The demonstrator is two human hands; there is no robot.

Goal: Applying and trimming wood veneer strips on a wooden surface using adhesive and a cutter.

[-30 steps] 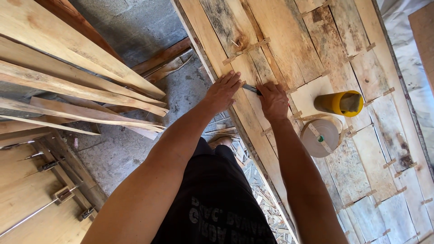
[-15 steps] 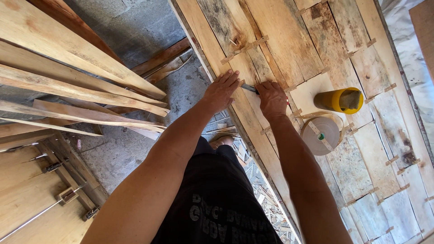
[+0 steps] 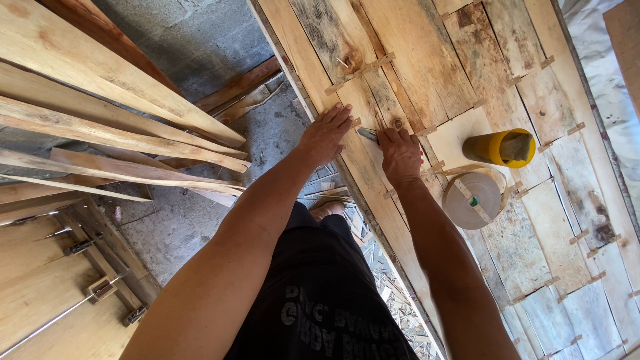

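My left hand (image 3: 327, 132) lies flat, fingers apart, on the near edge of a big panel of thin wood veneer sheets (image 3: 427, 73) joined by short strips of tape. Just to its right, my right hand (image 3: 400, 155) is closed around a small knife (image 3: 367, 135) whose metal blade sticks out toward the left hand and rests on the veneer. A roll of brown paper tape (image 3: 471, 199) lies just right of the right wrist. Beyond it stands a yellow cup (image 3: 501, 148).
Long wooden planks (image 3: 113, 127) are stacked at the left over a concrete floor (image 3: 187, 40). Metal clamps (image 3: 100, 288) sit on a wooden board at lower left. Wood scraps (image 3: 393, 300) litter the floor under the table edge. My foot (image 3: 328, 210) shows below.
Both hands stay in nearly the same place on the veneer; the view has shifted only slightly.
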